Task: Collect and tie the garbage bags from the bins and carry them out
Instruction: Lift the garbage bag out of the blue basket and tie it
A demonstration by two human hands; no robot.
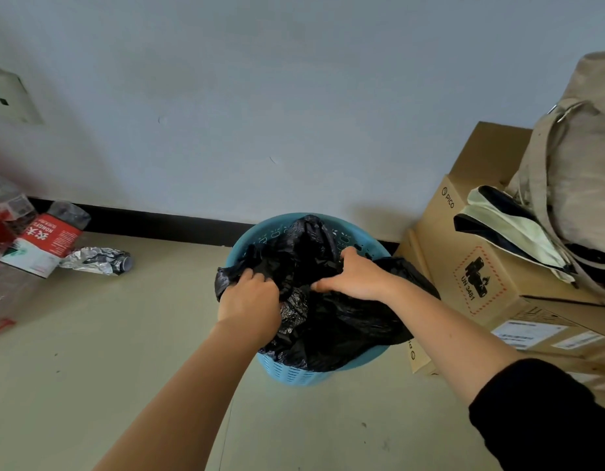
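Note:
A round blue plastic bin [296, 375] stands on the floor against the wall. A black garbage bag [335, 321] lines it, its mouth bunched up and partly draped over the rim on the right. My left hand [248, 297] grips the bag's edge at the bin's left side, fingers curled into the plastic. Across from it, my right hand [357, 275] grips the bag's top edge near the middle, thumb pointing left. What lies inside the bag is hidden.
Stacked cardboard boxes [477, 266] stand just right of the bin, with a beige backpack [576, 171] and a folded cloth on top. At the left lie plastic bottles [49, 239] and a crumpled silver wrapper [95, 260]. Bare beige floor lies in front.

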